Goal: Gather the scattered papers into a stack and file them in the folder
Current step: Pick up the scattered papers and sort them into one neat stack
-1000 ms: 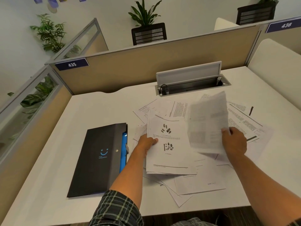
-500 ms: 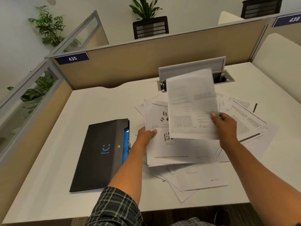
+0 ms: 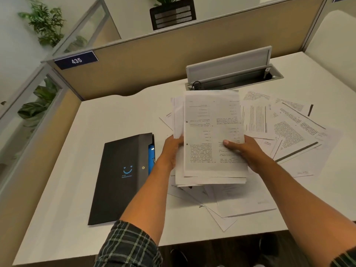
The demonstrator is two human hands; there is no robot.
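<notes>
A stack of printed papers (image 3: 211,132) is lifted above the white desk, tilted toward me. My left hand (image 3: 171,149) grips its left edge. My right hand (image 3: 244,151) holds its right side, thumb lying on the top sheet. Several loose sheets (image 3: 292,128) lie spread to the right of the stack, and more loose sheets (image 3: 240,201) lie under and in front of it. A black folder (image 3: 121,176) with a blue smile mark lies closed to the left, a blue insert showing at its right edge.
The white desk (image 3: 115,112) is fenced by tan partitions at the back and left. An open cable tray with a raised lid (image 3: 229,70) sits behind the papers. The desk's front edge runs close to my arms.
My right hand carried a single sheet leftward and laid it on the papers in my left hand. Both hands now hold the stack together, raised higher.
</notes>
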